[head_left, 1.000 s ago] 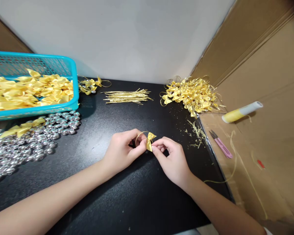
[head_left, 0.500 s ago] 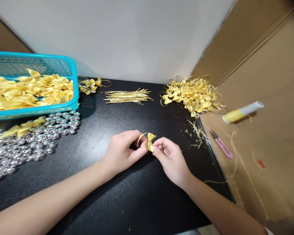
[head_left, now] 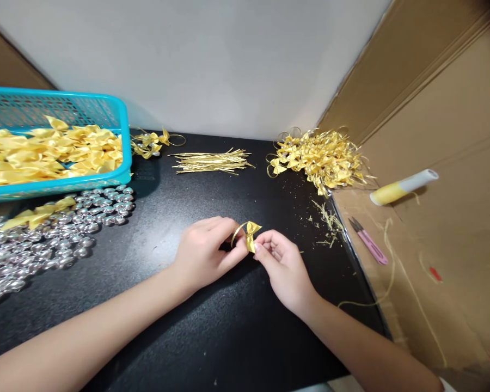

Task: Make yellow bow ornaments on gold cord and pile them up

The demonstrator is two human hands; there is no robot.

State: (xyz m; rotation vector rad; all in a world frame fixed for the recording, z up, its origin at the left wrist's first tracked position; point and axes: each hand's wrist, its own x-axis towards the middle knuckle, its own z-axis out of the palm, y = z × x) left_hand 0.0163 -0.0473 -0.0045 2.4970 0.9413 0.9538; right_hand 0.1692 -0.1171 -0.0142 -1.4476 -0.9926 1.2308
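Over the middle of the black table, a yellow ribbon bow (head_left: 251, 234) with a loop of gold cord (head_left: 236, 231) is between my two hands. My left hand (head_left: 210, 247) pinches the bow's left side, where the cord loop curves around near its fingers. With thumb and fingertips, my right hand (head_left: 281, 264) grips the lower right tail of the bow. The fingertips hide part of the bow's knot. Beyond the hands lies a bundle of cut gold cords (head_left: 213, 161).
A turquoise basket (head_left: 124, 136) of yellow bows stands left, with silver beads (head_left: 81, 239) before it. Finished-looking bows with loops (head_left: 322, 158) are heaped at the back right. Pink thread snips (head_left: 369, 242), a tube (head_left: 404, 187) and cord scraps (head_left: 330, 223) lie to the right.
Both hands keep hold of the bow. My left hand and the bow have shifted very slightly to the right; everything else is in place.
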